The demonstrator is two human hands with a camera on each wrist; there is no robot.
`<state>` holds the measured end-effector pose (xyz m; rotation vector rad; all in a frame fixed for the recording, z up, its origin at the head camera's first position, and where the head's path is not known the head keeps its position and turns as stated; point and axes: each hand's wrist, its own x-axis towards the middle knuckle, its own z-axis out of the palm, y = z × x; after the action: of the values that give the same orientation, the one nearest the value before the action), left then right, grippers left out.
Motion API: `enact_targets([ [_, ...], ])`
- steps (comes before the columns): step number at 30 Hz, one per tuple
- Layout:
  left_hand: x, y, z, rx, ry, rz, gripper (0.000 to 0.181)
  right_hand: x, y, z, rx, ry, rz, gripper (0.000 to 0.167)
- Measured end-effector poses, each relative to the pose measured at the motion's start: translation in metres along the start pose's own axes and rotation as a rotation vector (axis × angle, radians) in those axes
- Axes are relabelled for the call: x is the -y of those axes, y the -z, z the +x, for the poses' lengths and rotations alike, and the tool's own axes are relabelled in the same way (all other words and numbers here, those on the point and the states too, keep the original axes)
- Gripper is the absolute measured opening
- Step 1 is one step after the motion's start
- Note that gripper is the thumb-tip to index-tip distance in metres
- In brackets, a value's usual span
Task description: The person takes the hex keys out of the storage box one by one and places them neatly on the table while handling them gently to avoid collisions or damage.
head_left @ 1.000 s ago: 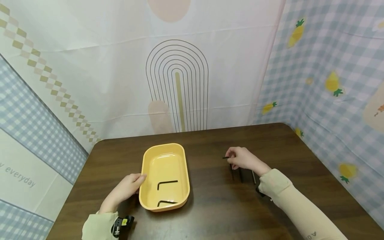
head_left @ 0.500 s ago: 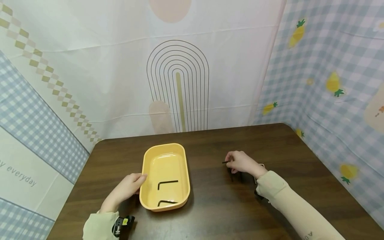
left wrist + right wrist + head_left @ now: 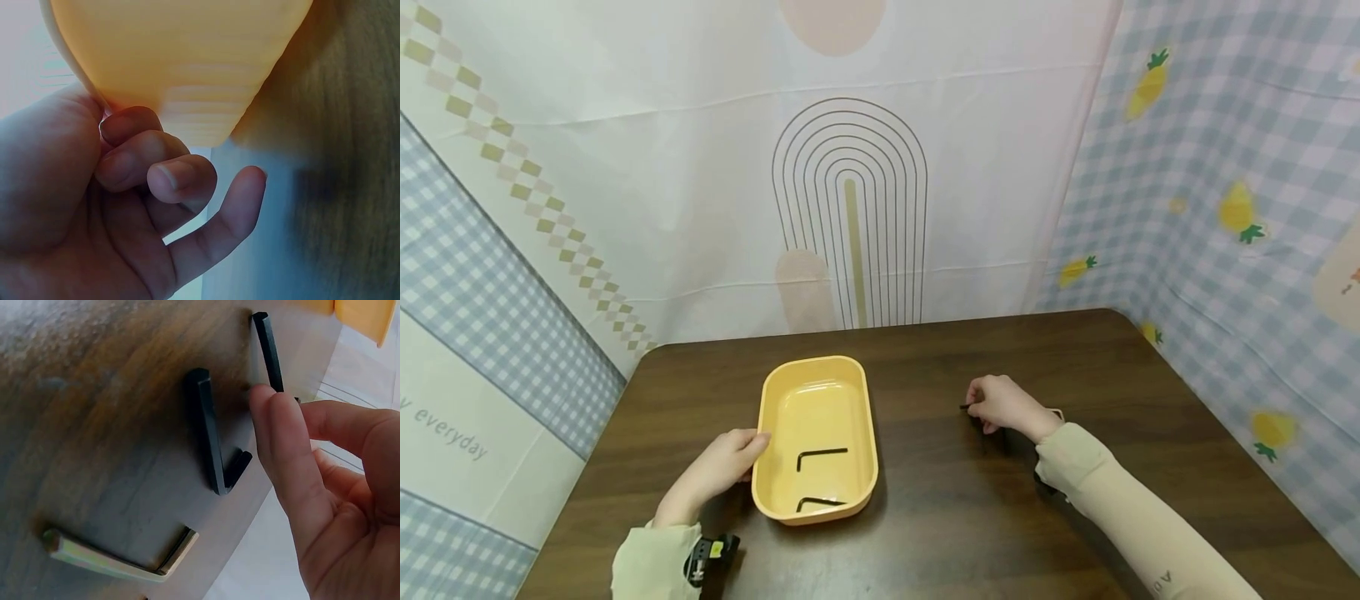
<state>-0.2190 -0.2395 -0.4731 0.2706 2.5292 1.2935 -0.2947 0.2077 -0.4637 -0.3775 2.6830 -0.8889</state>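
A yellow tray (image 3: 816, 412) stands on the table, with my left hand (image 3: 715, 468) gripping its left rim. The left wrist view shows curled fingers under the tray wall (image 3: 181, 69), the little finger sticking out. Two black hex keys lie in the tray, one near its middle (image 3: 823, 452) and one near its front (image 3: 822, 501). My right hand (image 3: 1006, 407) pinches another black hex key (image 3: 269, 350) between thumb and forefinger, low over the table; the fingers partly cover it. Beside it in the right wrist view lie a black hex key (image 3: 209, 434) and a silvery one (image 3: 109, 559).
The dark wooden table (image 3: 925, 533) ends at a curtain wall (image 3: 985, 192) behind and a checked cloth (image 3: 1210, 275) on the right. A black wrist device (image 3: 703, 560) sits by the left cuff. The right sleeve hides part of the tabletop.
My right hand has come slightly down and nearer, now covering more of the loose hex keys. The left hand keeps its grip on the tray, which stays in place.
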Motion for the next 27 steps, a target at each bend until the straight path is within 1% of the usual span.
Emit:
enact_targets([
  [6, 0.0006, -0.0011, 0.0012, -0.004, 0.010, -0.006, 0.037, -0.0012, -0.0009, 0.0028, 0.003, -0.024, -0.011, 0.003],
  [15, 0.0012, -0.0009, 0.0019, -0.020, 0.005, 0.034, 0.035, -0.0018, -0.0025, 0.0068, 0.013, -0.050, -0.016, 0.005],
  [22, 0.0004, -0.0015, 0.0030, -0.018, -0.001, 0.040, 0.035, -0.0019, -0.0023, 0.0067, 0.013, -0.057, -0.016, 0.004],
  [27, -0.0003, -0.0012, 0.0021, -0.017, 0.010, 0.035, 0.035, 0.0001, -0.0025, 0.0066, 0.016, -0.051, -0.002, 0.005],
])
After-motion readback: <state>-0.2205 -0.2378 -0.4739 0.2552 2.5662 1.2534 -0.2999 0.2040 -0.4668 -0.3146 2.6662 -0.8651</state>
